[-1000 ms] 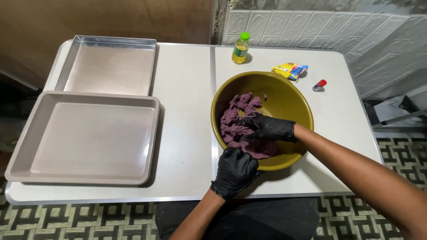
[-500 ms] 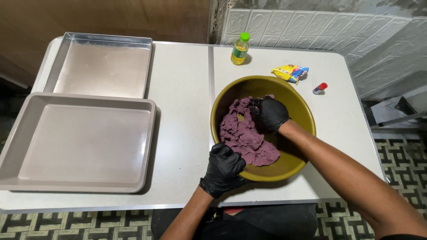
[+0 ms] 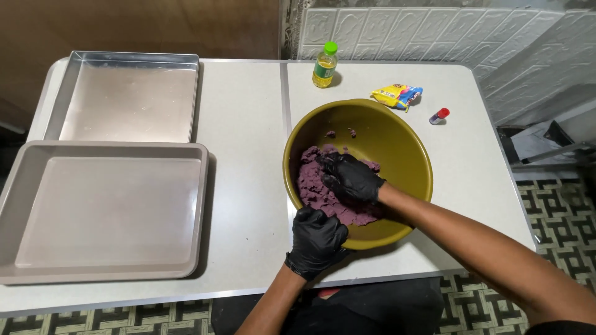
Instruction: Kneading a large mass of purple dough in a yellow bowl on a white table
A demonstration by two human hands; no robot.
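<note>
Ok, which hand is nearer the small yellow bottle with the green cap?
Right. The right hand is in the bowl, closer to the bottle; the left hand grips the bowl's near rim.

light: even, overhead | shadows: soft | glare: mild on metal tray (image 3: 127, 102) | focus: sharp

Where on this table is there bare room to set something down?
Bare strip between the trays and the bowl; also right of the bowl, below the small red-capped item. Crowded behind the bowl: bottle and snack packet.
</note>
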